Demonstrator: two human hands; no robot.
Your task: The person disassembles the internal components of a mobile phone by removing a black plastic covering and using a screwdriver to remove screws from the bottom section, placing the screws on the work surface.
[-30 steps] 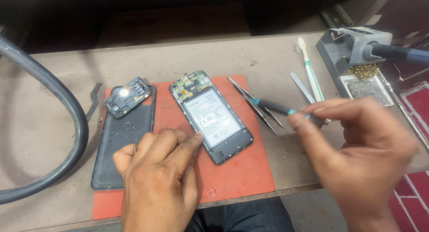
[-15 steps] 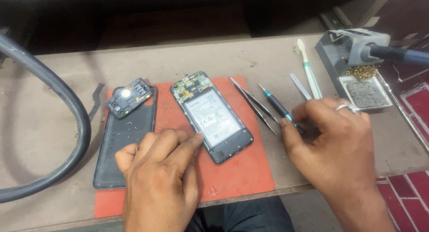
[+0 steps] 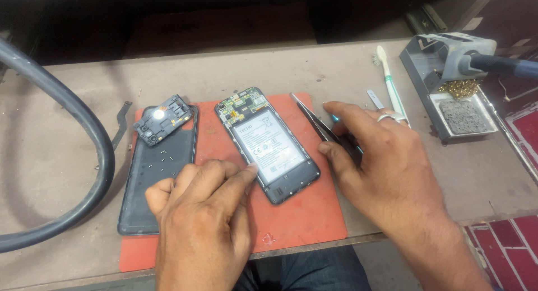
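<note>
L hand [image 3: 202, 212]: fingers curled, pressing opened black phone w/ exposed white battery [image 3: 269, 145], red mat [image 3: 302, 218] centre.
R hand [image 3: 381, 156]: pinching slim metal tweezers [image 3: 308, 114], mat's right edge.
Risk: tip slip, likely punctured battery.

One label only: white rectangular battery label [image 3: 270, 146] with dark print and small round marks, on the battery of the opened phone [image 3: 268, 145], lying mid red mat [image 3: 302, 218], tilted with its top toward upper left. Left hand [image 3: 202, 212] fingertip touches its lower left edge. No packages, signs or lit screens.
</note>
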